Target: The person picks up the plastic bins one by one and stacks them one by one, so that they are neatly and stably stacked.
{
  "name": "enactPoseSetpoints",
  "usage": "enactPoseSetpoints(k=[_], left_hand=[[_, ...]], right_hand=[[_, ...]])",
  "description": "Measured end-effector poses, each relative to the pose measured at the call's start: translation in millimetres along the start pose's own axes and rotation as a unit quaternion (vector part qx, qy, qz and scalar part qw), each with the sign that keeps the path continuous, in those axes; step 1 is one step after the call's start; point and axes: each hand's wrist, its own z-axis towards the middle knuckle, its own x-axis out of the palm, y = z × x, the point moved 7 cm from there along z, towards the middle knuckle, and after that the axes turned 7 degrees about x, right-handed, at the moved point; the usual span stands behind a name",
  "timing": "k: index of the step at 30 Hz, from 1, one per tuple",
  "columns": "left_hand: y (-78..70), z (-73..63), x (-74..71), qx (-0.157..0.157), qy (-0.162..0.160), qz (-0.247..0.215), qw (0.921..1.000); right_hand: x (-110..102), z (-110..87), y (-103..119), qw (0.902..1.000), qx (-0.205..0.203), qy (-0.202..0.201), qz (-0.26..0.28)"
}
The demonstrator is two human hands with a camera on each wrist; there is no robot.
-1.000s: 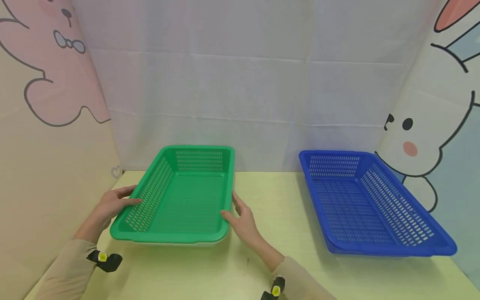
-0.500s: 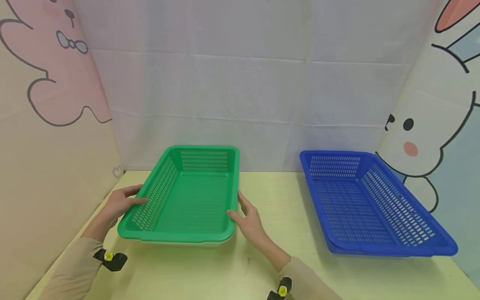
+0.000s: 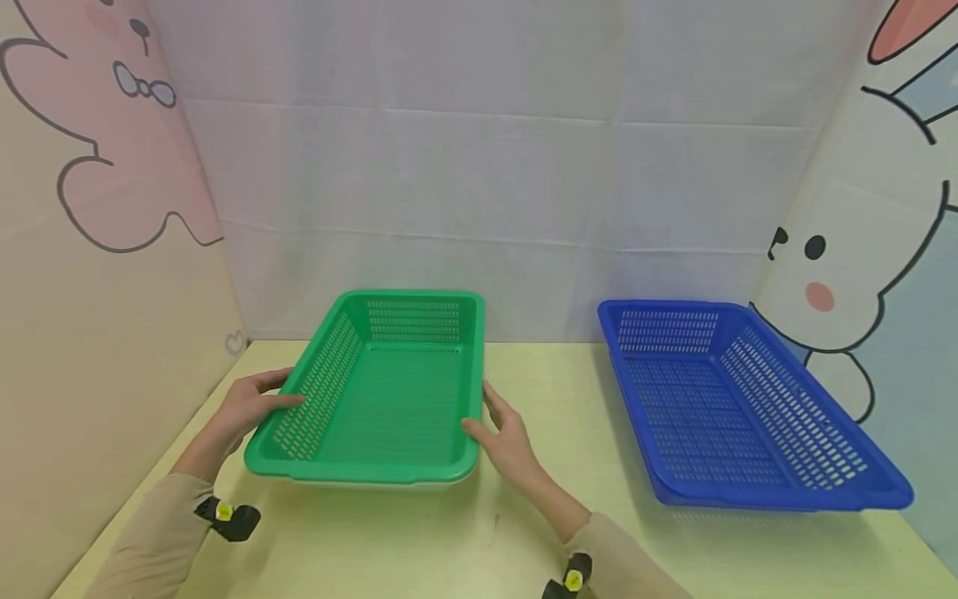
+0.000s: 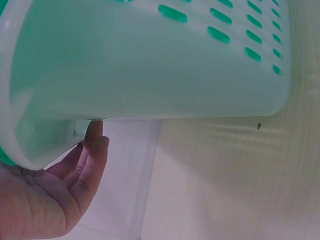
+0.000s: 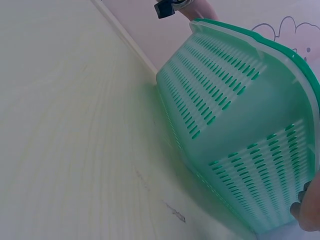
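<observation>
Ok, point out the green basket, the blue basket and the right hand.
Green basket [image 3: 397, 406]: head view, inner floor.
Blue basket [image 3: 714, 424]: head view, inner floor.
Right hand [image 3: 509, 444]: head view, near the thumb's base.

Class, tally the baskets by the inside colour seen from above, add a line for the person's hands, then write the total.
Green basket: 1
Blue basket: 1
Hands, left hand and right hand: 2
Total: 4
</observation>
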Motion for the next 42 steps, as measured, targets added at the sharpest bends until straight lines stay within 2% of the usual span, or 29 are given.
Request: enactPoseSetpoints(k=[13, 22, 26, 31, 34, 37, 42], left_hand=[[-1.6, 0.1, 6.3, 0.0, -0.008, -0.017, 0.9998], [-3.0, -1.7, 8.3, 0.023, -0.017, -0.035, 0.999], [-3.3, -3.2, 7.0, 0.037, -0.025, -0.019, 0.9988], [-6.2, -2.5, 5.7, 0.068, -0.037, 0.027, 0.9966], [-8.8, -1.8, 2.6, 0.083, -0.054, 0.075, 0.9922], [-16.0, -2.3, -2.4, 0.096, -0.081, 0.133, 0.9831], [-45.3, -8.1, -10.3, 0.129, -0.143, 0.194, 0.9619]], right_hand=[[-6, -1.1, 0, 0.9999, -0.003, -0.009, 0.003], [-6, -0.8, -3, 0.9998, -0.003, -0.012, 0.013], [-6, -2.8, -1, 0.9999, 0.006, -0.002, 0.015], [-6, -7.6, 0, 0.9991, 0.037, 0.014, 0.019], [-8, -9.5, 2, 0.9989, 0.04, 0.022, 0.007], [-14, -10.4, 5, 0.9992, 0.034, 0.02, -0.001], [-28, -11.4, 17, 0.9994, 0.015, 0.002, -0.03]])
